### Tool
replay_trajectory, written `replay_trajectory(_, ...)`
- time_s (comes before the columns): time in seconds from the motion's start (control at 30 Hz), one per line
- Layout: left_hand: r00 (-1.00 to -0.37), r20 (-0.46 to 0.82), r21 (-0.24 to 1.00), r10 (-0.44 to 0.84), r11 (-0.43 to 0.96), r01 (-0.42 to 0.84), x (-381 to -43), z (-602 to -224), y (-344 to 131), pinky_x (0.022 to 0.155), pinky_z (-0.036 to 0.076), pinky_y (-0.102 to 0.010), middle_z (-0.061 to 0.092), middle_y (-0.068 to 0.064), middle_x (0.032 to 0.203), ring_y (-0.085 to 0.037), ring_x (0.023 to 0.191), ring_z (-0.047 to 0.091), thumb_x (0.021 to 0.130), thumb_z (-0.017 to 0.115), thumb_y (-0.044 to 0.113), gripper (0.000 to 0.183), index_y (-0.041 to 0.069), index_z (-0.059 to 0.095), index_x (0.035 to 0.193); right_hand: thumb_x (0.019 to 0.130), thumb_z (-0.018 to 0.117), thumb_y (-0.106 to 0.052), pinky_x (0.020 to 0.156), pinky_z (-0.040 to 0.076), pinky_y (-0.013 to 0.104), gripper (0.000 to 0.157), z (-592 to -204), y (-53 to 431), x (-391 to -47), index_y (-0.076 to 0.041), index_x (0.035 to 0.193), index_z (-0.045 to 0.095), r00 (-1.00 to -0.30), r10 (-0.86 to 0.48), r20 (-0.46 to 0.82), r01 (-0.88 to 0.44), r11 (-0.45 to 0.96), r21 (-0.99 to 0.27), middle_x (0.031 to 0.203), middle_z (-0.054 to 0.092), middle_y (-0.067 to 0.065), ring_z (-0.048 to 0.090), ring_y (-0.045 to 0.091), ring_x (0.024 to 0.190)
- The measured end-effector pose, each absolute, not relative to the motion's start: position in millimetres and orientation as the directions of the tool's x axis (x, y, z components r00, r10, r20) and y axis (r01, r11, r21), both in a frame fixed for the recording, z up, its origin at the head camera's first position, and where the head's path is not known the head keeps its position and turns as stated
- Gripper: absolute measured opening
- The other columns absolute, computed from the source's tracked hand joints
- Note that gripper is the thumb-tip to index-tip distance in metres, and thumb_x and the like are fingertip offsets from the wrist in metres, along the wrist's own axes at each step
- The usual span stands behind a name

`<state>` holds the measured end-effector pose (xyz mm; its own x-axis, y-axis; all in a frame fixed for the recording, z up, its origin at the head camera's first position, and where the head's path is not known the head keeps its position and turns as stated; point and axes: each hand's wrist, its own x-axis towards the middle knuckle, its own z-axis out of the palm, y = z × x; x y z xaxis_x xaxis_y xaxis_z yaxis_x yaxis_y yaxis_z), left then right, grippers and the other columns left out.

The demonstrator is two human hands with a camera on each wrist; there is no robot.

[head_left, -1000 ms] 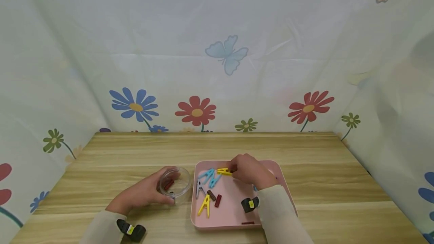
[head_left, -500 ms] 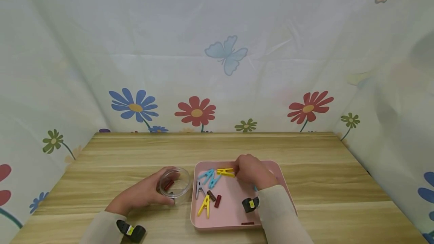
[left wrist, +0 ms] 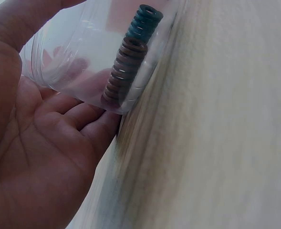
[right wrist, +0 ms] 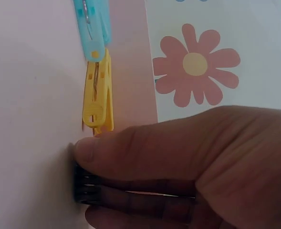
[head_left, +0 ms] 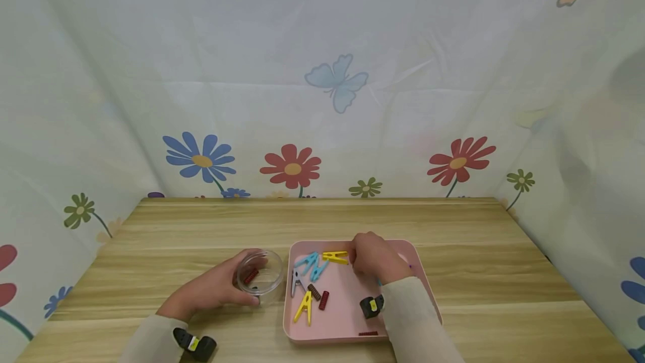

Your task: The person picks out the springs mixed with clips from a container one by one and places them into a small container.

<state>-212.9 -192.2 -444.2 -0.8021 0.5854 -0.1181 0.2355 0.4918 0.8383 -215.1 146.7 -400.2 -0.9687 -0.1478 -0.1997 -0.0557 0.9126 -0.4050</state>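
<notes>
My left hand (head_left: 221, 284) grips a clear round plastic jar (head_left: 267, 282) to the left of the tray, fingers and thumb around its side. Inside it lie a teal spring (left wrist: 145, 23) and a brownish-red spring (left wrist: 125, 69). Over the far part of the pink tray (head_left: 335, 335), my right hand (head_left: 378, 256) has its thumb and fingers at a dark coil spring (right wrist: 86, 188), pinching it close to the tray floor. A yellow clothespin (right wrist: 96, 93) lies just beside the thumb; beyond it is a light blue clothespin (right wrist: 93, 26).
Along the tray's left side lie a grey clothespin (head_left: 296, 282), another yellow clothespin (head_left: 304, 308), a brown spring (head_left: 314, 291) and a dark red spring (head_left: 324, 299). One more red spring (head_left: 368, 333) is by the near rim. A flowered cloth (head_left: 242, 99) hangs behind the wooden table (head_left: 201, 223).
My right hand has drawn slightly right, away from the yellow clothespin at the far side, which now shows more fully. The left hand and jar stay where they were.
</notes>
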Motion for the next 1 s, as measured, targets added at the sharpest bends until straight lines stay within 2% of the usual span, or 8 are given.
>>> replay_trajectory(0.27,-0.801,-0.115,0.841,0.588,0.486,0.236,-212,-444,-192,0.110,0.037,-0.022,0.046,-0.008,0.148,-0.030,0.140,0.039,0.073,0.085,0.032,0.089,0.020,0.034,0.145,0.081,0.065,0.003,0.054,0.041,0.026,0.017,-400,146,-213,-0.012,0.073,0.066,-0.968,-0.156,-0.195,-0.066,0.914,-0.401,0.079,0.059,0.003,0.051,0.020,0.065)
replay_trajectory(0.47,-0.803,-0.114,0.839,0.584,0.490,0.237,-213,-445,-192,0.110,0.036,-0.022,0.046,-0.008,0.148,-0.030,0.140,0.040,0.073,0.085,0.033,0.088,0.021,0.034,0.144,0.081,0.066,0.002,0.055,0.042,0.027,0.016,-397,145,-211,-0.011,0.074,0.066,-0.966,-0.156,-0.208,-0.057,0.907,-0.418,0.079,0.059,0.004,0.051,0.020,0.066)
replay_trajectory(0.8,-0.797,-0.112,0.854,0.594,0.467,0.229,-214,-446,-192,0.098,0.031,-0.003,0.046,-0.009,0.148,-0.031,0.140,0.039,0.073,0.085,0.031,0.088,0.021,0.034,0.144,0.082,0.069,0.001,0.054,0.040,0.026,0.015,-395,145,-211,-0.011,0.073,0.066,-0.963,-0.183,-0.199,-0.081,0.897,-0.434,0.077,0.058,0.003,0.050,0.019,0.063)
replay_trajectory(1.0,-0.801,-0.113,0.846,0.588,0.479,0.233,-213,-446,-192,0.102,0.034,-0.006,0.046,-0.008,0.148,-0.031,0.140,0.039,0.073,0.085,0.032,0.089,0.021,0.034,0.144,0.082,0.070,-0.001,0.058,0.043,0.027,0.011,-391,143,-209,-0.011,0.077,0.068,-0.961,-0.196,-0.194,-0.093,0.892,-0.442,0.081,0.060,0.003,0.052,0.019,0.069)
